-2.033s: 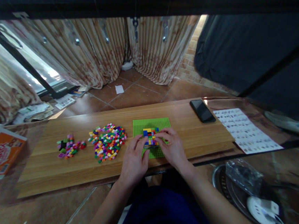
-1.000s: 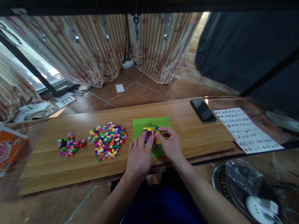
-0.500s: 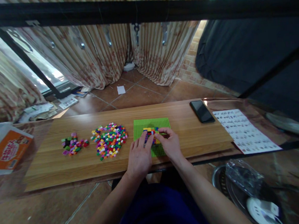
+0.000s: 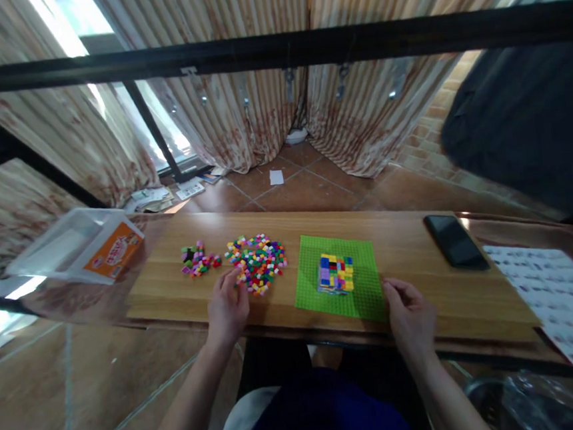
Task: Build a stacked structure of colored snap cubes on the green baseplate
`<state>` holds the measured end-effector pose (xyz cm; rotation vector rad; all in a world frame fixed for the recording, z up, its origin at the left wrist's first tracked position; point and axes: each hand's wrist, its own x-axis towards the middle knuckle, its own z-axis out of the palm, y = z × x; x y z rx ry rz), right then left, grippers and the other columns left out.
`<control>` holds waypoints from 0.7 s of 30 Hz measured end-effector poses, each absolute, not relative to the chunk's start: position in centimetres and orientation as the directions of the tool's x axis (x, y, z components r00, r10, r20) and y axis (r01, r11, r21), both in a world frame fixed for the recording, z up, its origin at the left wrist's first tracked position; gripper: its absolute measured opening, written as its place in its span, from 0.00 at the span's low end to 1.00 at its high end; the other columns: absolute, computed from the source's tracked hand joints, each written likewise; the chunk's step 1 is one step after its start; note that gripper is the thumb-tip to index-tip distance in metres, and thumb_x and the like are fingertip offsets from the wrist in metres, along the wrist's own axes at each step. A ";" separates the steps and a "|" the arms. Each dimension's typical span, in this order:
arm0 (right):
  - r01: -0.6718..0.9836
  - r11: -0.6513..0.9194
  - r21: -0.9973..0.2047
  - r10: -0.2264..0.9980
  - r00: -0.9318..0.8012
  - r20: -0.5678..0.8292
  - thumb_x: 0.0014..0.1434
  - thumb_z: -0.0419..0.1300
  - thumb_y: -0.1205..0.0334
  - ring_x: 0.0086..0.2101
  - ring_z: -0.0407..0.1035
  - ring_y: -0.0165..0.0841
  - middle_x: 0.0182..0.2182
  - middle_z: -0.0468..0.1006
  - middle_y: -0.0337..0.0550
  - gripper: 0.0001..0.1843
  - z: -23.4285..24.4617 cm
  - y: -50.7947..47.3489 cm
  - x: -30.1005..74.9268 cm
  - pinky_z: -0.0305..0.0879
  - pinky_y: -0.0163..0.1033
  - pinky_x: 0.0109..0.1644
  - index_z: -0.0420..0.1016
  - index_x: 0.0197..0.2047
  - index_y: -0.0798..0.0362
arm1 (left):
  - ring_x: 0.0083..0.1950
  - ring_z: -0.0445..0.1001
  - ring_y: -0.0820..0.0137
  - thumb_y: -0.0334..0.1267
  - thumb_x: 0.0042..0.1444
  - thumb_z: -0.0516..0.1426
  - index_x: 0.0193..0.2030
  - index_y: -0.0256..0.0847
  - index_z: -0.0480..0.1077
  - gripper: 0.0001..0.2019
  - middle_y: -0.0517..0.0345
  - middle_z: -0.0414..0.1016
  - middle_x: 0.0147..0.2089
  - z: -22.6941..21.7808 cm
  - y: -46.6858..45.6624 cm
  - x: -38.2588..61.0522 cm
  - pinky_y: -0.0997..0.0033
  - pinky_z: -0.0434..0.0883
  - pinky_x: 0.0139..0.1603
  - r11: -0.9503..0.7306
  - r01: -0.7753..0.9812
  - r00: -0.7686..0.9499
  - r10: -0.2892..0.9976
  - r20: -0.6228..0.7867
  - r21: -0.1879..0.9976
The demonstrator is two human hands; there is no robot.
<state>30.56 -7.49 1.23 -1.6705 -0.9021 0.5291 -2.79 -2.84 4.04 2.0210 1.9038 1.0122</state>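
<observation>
A bright green studded baseplate [image 4: 364, 295] lies on the wooden board. On it stands a blocky build of small toy bricks [image 4: 336, 274], with blue, yellow, red and purple on top. My left hand [image 4: 228, 306] is at the near left edge of a loose heap of mixed bricks [image 4: 263, 264], its fingers bent and slightly apart. At the baseplate's right edge is my right hand [image 4: 409, 311], with thumb and fingers drawn together. Whether its fingertips hold a brick or touch the plate is too small to tell.
A smaller heap of bricks [image 4: 199, 261] lies farther left, beyond which stands a clear plastic box [image 4: 83, 249] with an orange label. To the right are a black phone [image 4: 455, 242] and a printed sheet [image 4: 555, 298]. A dark bar [image 4: 272, 50] crosses above the board.
Both hands have come off the brick build, leaving it uncovered on the baseplate. My left hand moved left to the heap, my right hand to the plate's right edge. The camera view has shifted left.
</observation>
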 end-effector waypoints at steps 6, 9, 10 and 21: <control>0.650 -0.155 -0.744 0.794 0.530 0.298 0.58 0.56 0.46 0.37 0.73 0.42 0.37 0.79 0.54 0.21 -0.5 -8.0 32.5 0.66 0.45 0.43 0.77 0.38 0.56 | 0.42 0.75 0.64 0.34 0.58 0.50 0.48 0.37 0.71 0.14 0.46 0.75 0.48 4.1 -0.4 -5.8 0.62 0.73 0.46 0.050 0.852 -0.217 0.940 0.264 0.522; 0.754 -0.098 -0.649 0.825 0.426 0.371 0.60 0.53 0.46 0.37 0.73 0.41 0.36 0.79 0.53 0.21 -0.7 -7.9 32.3 0.67 0.44 0.42 0.77 0.37 0.56 | 0.46 0.75 0.63 0.33 0.59 0.49 0.47 0.36 0.72 0.14 0.47 0.75 0.47 3.9 1.2 -6.1 0.63 0.71 0.50 0.034 0.884 -0.188 0.939 0.289 0.466; 0.776 -0.084 -0.625 0.829 0.402 0.388 0.61 0.52 0.46 0.37 0.73 0.41 0.36 0.79 0.53 0.22 -0.7 -7.9 32.2 0.67 0.44 0.42 0.76 0.37 0.57 | 0.47 0.74 0.63 0.34 0.59 0.49 0.47 0.37 0.72 0.14 0.47 0.76 0.46 3.8 1.6 -6.1 0.64 0.70 0.51 0.033 0.895 -0.179 0.940 0.290 0.444; 0.826 -0.080 -0.558 0.834 0.361 0.417 0.62 0.49 0.44 0.36 0.72 0.42 0.36 0.79 0.53 0.24 -1.1 -7.8 32.1 0.66 0.44 0.40 0.76 0.37 0.56 | 0.47 0.74 0.63 0.32 0.58 0.51 0.48 0.41 0.75 0.15 0.50 0.76 0.47 4.1 4.2 -6.3 0.66 0.69 0.50 0.079 0.951 -0.134 0.977 0.167 0.300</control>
